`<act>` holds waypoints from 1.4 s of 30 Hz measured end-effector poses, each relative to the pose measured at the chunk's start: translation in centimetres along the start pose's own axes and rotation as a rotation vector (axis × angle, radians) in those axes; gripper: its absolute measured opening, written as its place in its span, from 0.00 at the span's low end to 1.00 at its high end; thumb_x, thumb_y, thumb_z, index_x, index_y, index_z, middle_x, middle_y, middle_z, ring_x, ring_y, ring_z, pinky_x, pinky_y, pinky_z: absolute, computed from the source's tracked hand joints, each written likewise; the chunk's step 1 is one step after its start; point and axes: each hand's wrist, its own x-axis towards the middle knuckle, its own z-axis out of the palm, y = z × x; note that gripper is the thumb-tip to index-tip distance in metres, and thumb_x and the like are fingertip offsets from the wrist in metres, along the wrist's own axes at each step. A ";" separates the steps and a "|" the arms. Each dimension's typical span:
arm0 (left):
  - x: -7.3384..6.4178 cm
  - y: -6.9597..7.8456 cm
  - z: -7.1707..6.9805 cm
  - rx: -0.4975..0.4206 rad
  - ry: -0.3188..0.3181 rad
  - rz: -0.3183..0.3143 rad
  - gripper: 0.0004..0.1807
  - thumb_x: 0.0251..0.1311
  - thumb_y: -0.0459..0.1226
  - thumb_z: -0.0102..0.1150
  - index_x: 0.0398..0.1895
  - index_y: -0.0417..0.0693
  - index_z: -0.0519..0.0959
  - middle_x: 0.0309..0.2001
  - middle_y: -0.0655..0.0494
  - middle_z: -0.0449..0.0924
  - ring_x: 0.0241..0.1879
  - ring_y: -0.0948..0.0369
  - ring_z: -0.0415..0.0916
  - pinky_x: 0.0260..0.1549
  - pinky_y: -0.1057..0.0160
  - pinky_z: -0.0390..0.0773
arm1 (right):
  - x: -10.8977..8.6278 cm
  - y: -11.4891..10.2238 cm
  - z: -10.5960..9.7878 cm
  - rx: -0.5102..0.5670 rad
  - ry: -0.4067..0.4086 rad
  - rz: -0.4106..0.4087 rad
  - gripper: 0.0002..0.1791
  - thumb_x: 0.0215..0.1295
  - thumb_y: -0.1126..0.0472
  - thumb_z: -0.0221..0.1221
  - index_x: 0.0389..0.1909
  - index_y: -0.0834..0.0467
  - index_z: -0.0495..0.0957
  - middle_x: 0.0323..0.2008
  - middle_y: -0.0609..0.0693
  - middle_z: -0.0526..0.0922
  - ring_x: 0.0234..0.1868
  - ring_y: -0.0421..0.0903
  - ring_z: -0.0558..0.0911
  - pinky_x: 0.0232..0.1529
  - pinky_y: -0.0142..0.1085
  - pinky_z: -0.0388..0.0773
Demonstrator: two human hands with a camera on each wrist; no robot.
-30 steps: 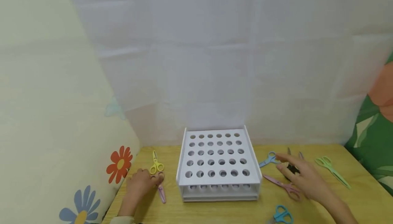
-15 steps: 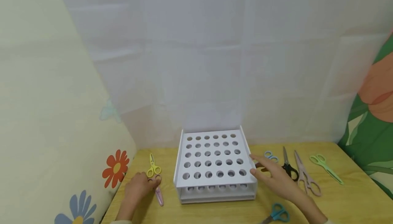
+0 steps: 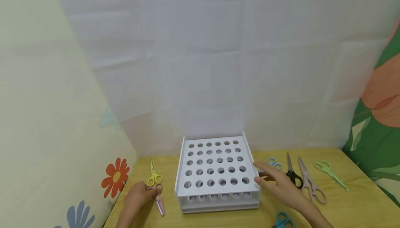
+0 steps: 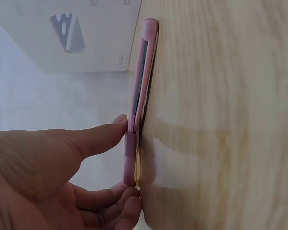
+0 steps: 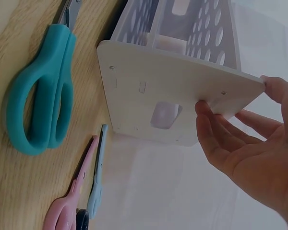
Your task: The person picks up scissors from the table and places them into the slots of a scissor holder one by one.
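Note:
My left hand lies low on the left side of the table and pinches the handle of pink scissors. In the left wrist view, the thumb is on top of these flat-lying scissors and the curled fingers meet the handle's edge. My right hand holds the right side panel of the white rack. The right wrist view has the thumb at the edge of the rack's panel and bent fingers against its outer face. Rows of round holes cover the rack's sloping top.
Yellow scissors touch the left pink pair. Right of the rack lie light blue, black, mauve and green scissors; teal scissors lie in front. Another pink pair shows in the right wrist view.
My right hand has moved left from over the scissors to the rack's right side, then stayed there. The left hand has kept to the pink scissors. The head view has shifted slightly.

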 end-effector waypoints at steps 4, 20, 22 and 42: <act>0.1 -0.5 0.1 -0.053 -0.017 -0.021 0.28 0.54 0.56 0.73 0.14 0.48 0.71 0.19 0.54 0.67 0.20 0.58 0.64 0.19 0.62 0.61 | -0.1 -0.2 0.1 -0.018 -0.005 0.017 0.31 0.73 0.45 0.60 0.72 0.52 0.71 0.70 0.57 0.70 0.53 0.48 0.81 0.49 0.47 0.78; 0.4 0.0 0.9 -0.200 -0.026 0.038 0.29 0.52 0.47 0.77 0.39 0.34 0.71 0.29 0.48 0.72 0.30 0.53 0.70 0.27 0.57 0.71 | -0.3 -0.4 0.1 -0.028 -0.020 0.009 0.31 0.75 0.46 0.58 0.73 0.54 0.69 0.69 0.60 0.71 0.52 0.51 0.81 0.48 0.46 0.79; 0.5 0.2 1.0 -0.212 -0.025 0.059 0.30 0.53 0.46 0.77 0.42 0.33 0.70 0.28 0.48 0.72 0.29 0.53 0.70 0.27 0.57 0.71 | -0.2 -0.5 0.1 -0.030 -0.014 0.011 0.31 0.75 0.46 0.59 0.73 0.54 0.69 0.69 0.60 0.71 0.52 0.51 0.81 0.48 0.45 0.79; 1.0 1.1 1.6 -0.361 -0.010 0.102 0.23 0.54 0.30 0.74 0.48 0.32 0.74 0.30 0.50 0.78 0.26 0.57 0.77 0.25 0.59 0.79 | -0.1 -0.3 -0.1 -0.031 -0.022 0.037 0.31 0.74 0.46 0.59 0.73 0.52 0.70 0.68 0.59 0.71 0.50 0.50 0.82 0.47 0.46 0.79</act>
